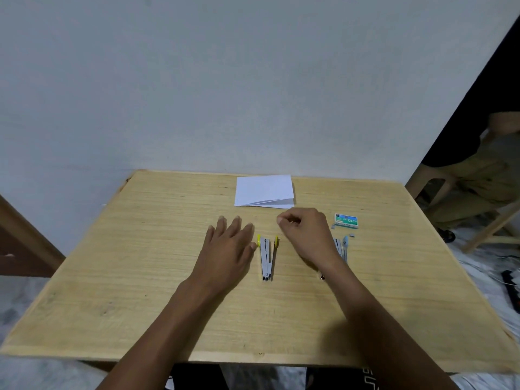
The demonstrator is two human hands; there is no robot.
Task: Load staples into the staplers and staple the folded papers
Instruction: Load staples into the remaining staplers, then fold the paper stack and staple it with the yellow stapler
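Head view: left hand (228, 244) spread flat; right hand (305, 235) curled, contents unclear, half-hiding blue stapler (343, 247).

I take my right hand (305, 235), fingertips pinched together, as the mark. Just left of the pinch and nearer me, a stapler (267, 257) lies spread open on the table (140, 277), hinge toward me. My left hand (230, 246) is further left, fingertips just beside that stapler. Behind the pinch, by the far edge, sit the papers (264, 191). To its right lies the staple box (346, 220), with one staple bit (333, 227) at the box's near left corner and the other bit (351, 235) before it. A second stapler (342, 247) lies partly under my right wrist.
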